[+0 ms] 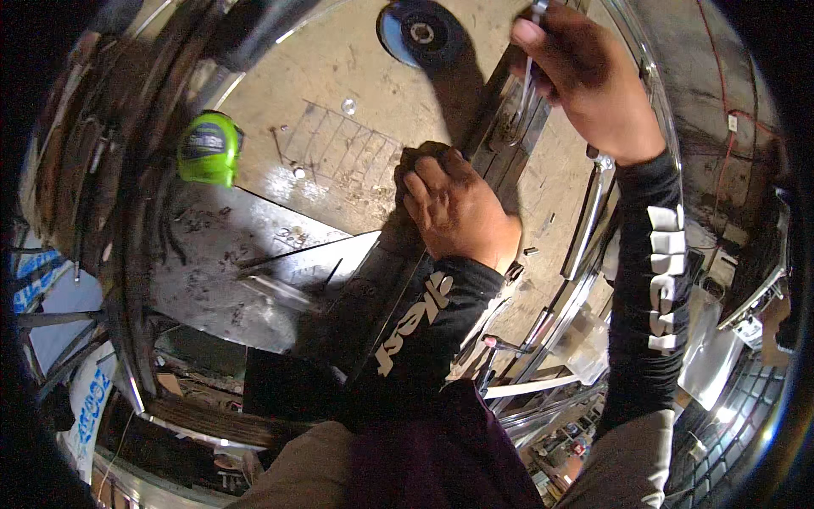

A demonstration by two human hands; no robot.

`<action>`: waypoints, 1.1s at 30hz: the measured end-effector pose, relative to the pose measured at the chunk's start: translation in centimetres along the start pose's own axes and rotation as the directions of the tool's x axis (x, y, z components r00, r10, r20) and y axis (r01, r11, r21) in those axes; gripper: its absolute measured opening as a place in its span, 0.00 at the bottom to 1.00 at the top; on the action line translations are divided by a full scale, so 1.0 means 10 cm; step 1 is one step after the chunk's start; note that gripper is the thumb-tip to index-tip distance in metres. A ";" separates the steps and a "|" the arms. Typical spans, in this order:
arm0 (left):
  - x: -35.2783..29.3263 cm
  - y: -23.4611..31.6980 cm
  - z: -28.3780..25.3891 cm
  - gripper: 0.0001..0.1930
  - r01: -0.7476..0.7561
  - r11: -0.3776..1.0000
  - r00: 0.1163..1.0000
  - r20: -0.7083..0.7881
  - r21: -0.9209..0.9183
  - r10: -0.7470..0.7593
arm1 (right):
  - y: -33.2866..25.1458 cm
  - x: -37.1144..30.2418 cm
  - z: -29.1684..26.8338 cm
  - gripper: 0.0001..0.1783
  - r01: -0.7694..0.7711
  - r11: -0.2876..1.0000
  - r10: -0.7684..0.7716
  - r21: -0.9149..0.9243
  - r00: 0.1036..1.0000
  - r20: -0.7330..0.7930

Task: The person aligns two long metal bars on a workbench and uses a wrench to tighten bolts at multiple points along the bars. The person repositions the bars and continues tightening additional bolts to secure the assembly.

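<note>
My left hand (462,204) lies with curled fingers over a long dark metal bar (394,254), which runs diagonally across the work surface. Its fingertips are partly hidden on the bar's far side. Farther up and to the right, my right hand (598,89) is closed around a slim, shiny metal rod-like tool (527,89). The tool's lower end is close to the upper stretch of the bar, and its exact kind is not clear. Black sleeves with pale lettering cover both forearms.
A green tape measure (209,153) sits at left beside a grey metal sheet (254,225) with handwritten marks. At the top lies a round grinding disc (398,34). A small washer (348,106) rests on the tan surface (339,68). Metal lengths line the right side.
</note>
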State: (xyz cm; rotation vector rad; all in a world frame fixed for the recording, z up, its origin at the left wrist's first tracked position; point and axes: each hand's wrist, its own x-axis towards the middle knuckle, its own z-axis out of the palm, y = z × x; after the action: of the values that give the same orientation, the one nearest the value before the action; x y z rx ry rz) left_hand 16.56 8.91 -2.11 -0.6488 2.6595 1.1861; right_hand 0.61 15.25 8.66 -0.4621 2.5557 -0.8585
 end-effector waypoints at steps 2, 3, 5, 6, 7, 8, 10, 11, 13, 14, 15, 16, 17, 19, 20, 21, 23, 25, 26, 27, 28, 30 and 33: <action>0.02 -0.03 -0.03 0.31 0.010 1.000 1.000 -0.022 -0.011 -0.010 | -0.37 0.17 0.15 0.15 0.006 0.996 0.005 -0.093 0.993 0.118; 0.03 -0.04 0.00 0.30 0.010 1.000 0.997 -0.074 0.001 -0.010 | -0.45 0.18 0.24 0.15 0.006 0.990 0.019 -0.140 0.985 0.172; 0.05 -0.13 -0.02 0.30 -0.019 1.000 0.995 -0.097 -0.023 0.017 | -0.46 0.18 0.35 0.17 0.122 0.984 -0.085 -0.128 0.961 0.264; 0.06 -0.13 -0.04 0.30 -0.003 1.000 0.994 -0.105 -0.019 0.001 | -0.57 0.19 0.35 0.17 0.163 0.968 -0.094 -0.193 0.942 0.322; 0.06 -0.09 -0.04 0.30 -0.007 1.000 0.995 -0.102 -0.021 0.005 | -0.55 0.18 0.33 0.17 0.209 0.950 -0.122 -0.233 0.932 0.342; 0.05 -0.07 -0.03 0.29 -0.010 1.000 0.995 -0.101 -0.021 0.008 | -0.52 0.16 0.33 0.18 0.254 0.930 -0.147 -0.267 0.920 0.364; 0.06 -0.07 -0.01 0.28 -0.034 0.999 0.993 -0.116 -0.023 0.031 | -0.32 0.18 0.37 0.18 0.357 0.893 -0.245 -0.273 0.896 0.370; 0.06 -0.08 -0.01 0.28 -0.043 0.999 0.991 -0.128 -0.020 0.040 | -0.27 0.20 0.38 0.18 0.394 0.876 -0.279 -0.278 0.884 0.375; 0.06 -0.08 -0.01 0.27 -0.041 0.999 0.994 -0.106 -0.023 0.038 | -0.27 0.22 0.37 0.19 0.396 0.862 -0.265 -0.317 0.884 0.385; 0.05 -0.08 -0.01 0.26 -0.043 0.999 0.995 -0.092 -0.028 0.040 | -0.31 0.22 0.35 0.19 0.345 0.878 -0.204 -0.331 0.897 0.392; 0.05 -0.07 -0.02 0.26 -0.047 0.998 0.996 -0.083 -0.035 0.044 | -0.40 0.24 0.32 0.19 0.294 0.892 -0.144 -0.345 0.905 0.399; 0.06 -0.09 -0.03 0.26 -0.037 0.999 0.996 -0.083 -0.034 0.034 | -0.41 0.27 0.35 0.19 0.276 0.898 -0.123 -0.344 0.906 0.406; 0.07 -0.10 -0.04 0.25 -0.026 0.999 0.996 -0.085 -0.033 0.023 | -0.43 0.31 0.38 0.20 0.259 0.903 -0.103 -0.343 0.905 0.412; 0.08 -0.08 -0.07 0.28 0.005 0.997 0.999 -0.049 -0.077 -0.009 | -0.39 0.35 0.42 0.20 0.237 0.905 -0.087 -0.353 0.916 0.393; 0.07 -0.06 -0.07 0.29 0.011 0.994 1.000 -0.018 -0.106 -0.013 | -0.41 0.33 0.41 0.21 0.199 0.895 -0.035 -0.400 0.923 0.383; 0.05 -0.04 -0.04 0.30 -0.005 0.993 0.999 -0.033 -0.114 0.001 | -0.45 0.30 0.40 0.21 0.162 0.881 0.018 -0.445 0.928 0.372; 0.03 -0.05 0.01 0.30 -0.019 0.994 0.996 -0.085 -0.109 0.010 | -0.41 0.32 0.43 0.21 0.179 0.862 0.009 -0.474 0.930 0.368; 0.04 -0.06 0.00 0.28 -0.025 0.998 0.995 -0.101 -0.051 0.020 | -0.21 0.41 0.46 0.21 0.275 0.848 -0.095 -0.454 0.920 0.381; 0.05 -0.08 -0.01 0.28 -0.019 1.000 0.993 -0.116 -0.016 0.017 | -0.17 0.46 0.47 0.20 0.322 0.836 -0.146 -0.445 0.911 0.385; 0.07 -0.10 -0.03 0.28 -0.010 1.000 0.992 -0.126 -0.006 0.009 | -0.14 0.51 0.48 0.20 0.369 0.822 -0.198 -0.435 0.900 0.389; 0.09 -0.13 -0.04 0.28 0.000 1.000 0.990 -0.138 0.006 0.001 | -0.12 0.55 0.50 0.20 0.416 0.805 -0.251 -0.423 0.885 0.392; 0.05 -0.08 -0.04 0.28 -0.037 0.999 0.993 -0.110 -0.026 0.033 | -0.18 0.39 0.42 0.19 0.252 0.795 -0.133 -0.552 0.960 0.246; 0.02 -0.04 -0.02 0.28 -0.058 0.998 0.994 -0.094 -0.031 0.054 | 0.42 0.54 0.17 0.17 0.295 0.470 -0.158 -0.832 0.955 0.250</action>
State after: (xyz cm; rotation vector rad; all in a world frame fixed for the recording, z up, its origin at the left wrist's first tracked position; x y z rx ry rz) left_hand 16.53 8.48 -2.35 -0.6548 2.7575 1.2476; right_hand -3.96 15.26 3.31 -1.1280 2.6381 0.5206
